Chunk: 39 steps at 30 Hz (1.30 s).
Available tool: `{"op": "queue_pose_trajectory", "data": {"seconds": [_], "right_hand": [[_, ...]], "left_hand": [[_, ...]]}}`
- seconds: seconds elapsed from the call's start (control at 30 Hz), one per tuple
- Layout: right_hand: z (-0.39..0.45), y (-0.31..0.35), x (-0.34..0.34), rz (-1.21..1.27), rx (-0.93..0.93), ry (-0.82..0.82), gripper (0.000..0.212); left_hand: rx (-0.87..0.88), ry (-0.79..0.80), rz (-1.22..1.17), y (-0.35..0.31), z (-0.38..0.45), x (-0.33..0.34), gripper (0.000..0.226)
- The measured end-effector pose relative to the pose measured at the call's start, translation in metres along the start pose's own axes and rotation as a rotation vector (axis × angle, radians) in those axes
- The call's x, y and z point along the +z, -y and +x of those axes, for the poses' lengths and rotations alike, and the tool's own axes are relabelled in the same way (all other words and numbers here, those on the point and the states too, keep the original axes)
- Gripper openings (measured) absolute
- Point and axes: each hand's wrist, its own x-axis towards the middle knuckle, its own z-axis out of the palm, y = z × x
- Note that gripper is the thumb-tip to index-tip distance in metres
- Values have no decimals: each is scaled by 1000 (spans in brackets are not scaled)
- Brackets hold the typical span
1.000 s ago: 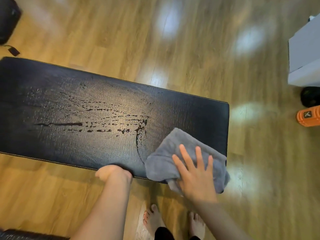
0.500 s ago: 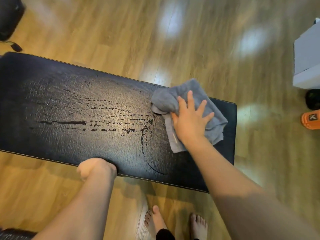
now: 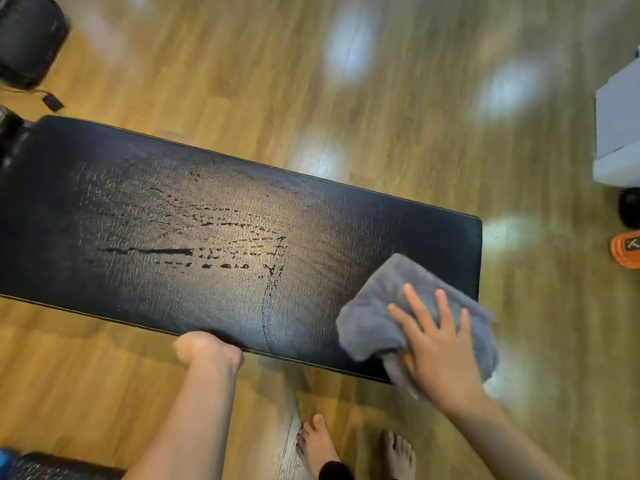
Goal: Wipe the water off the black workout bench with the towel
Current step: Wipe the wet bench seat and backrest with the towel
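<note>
The black workout bench point(image 3: 104, 216) lies across the wooden floor, its cracked top shiny under the light. Streaks and beads of water point(image 3: 214, 252) run along its middle, and a thin curved wet line point(image 3: 266, 306) drops toward the near edge. A grey towel point(image 3: 377, 306) is bunched at the bench's near right corner, part of it hanging over the edge. My right hand point(image 3: 436, 348) presses flat on the towel with fingers spread. My left hand point(image 3: 207, 348) is closed around the bench's near edge, left of the towel.
A white cabinet point(image 3: 616, 126) stands at the right edge, with a black object point(image 3: 630, 206) and an orange roller point(image 3: 627, 251) below it. A black bag point(image 3: 27, 39) with a cable sits at the top left. My bare feet point(image 3: 318, 448) stand just in front of the bench.
My right hand has dragged the towel from the bench's far right edge back to its near right corner. My left hand has stayed gripping the near edge.
</note>
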Motion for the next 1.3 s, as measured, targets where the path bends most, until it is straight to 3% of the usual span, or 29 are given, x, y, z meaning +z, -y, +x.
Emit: {"op": "queue_pose_trajectory", "data": {"seconds": [0.13, 0.23, 0.37, 0.47, 0.57, 0.63, 0.7, 0.8, 0.93, 1.03, 1.17, 1.3], "right_hand": [[84, 4, -38, 121, 311, -53, 55], [150, 45, -65, 228, 357, -60, 58], [168, 112, -69, 126, 44, -21, 58], [117, 136, -43, 40, -153, -38, 56], [46, 117, -15, -47, -311, -15, 56], [12, 81, 0, -95, -324, 12, 56], [-3, 45, 0, -75, -217, 44, 60], [14, 18, -15, 0, 27, 71, 54], [97, 35, -49, 149, 312, 7, 53], [167, 81, -77, 291, 424, -4, 55], [199, 157, -87, 231, 245, 5, 55], [148, 207, -57, 108, 25, -47, 58]], "left_hand": [[-11, 194, 8, 5, -20, -10, 50], [-11, 245, 28, 9, -14, -16, 50], [-32, 272, 60, 3, -13, -19, 57], [-21, 253, 85, -3, -3, -24, 51], [-65, 234, 90, -7, 4, -26, 30], [-73, 248, 94, -8, 1, -27, 39], [-93, 253, 121, -10, -9, -27, 49], [-114, 247, 157, -16, -16, -26, 43], [-155, 246, 199, -23, -8, -29, 28], [-182, 257, 181, -30, -4, -30, 27], [-180, 263, 188, -47, 7, -29, 29], [-139, 263, 191, -61, 11, -25, 32]]}}
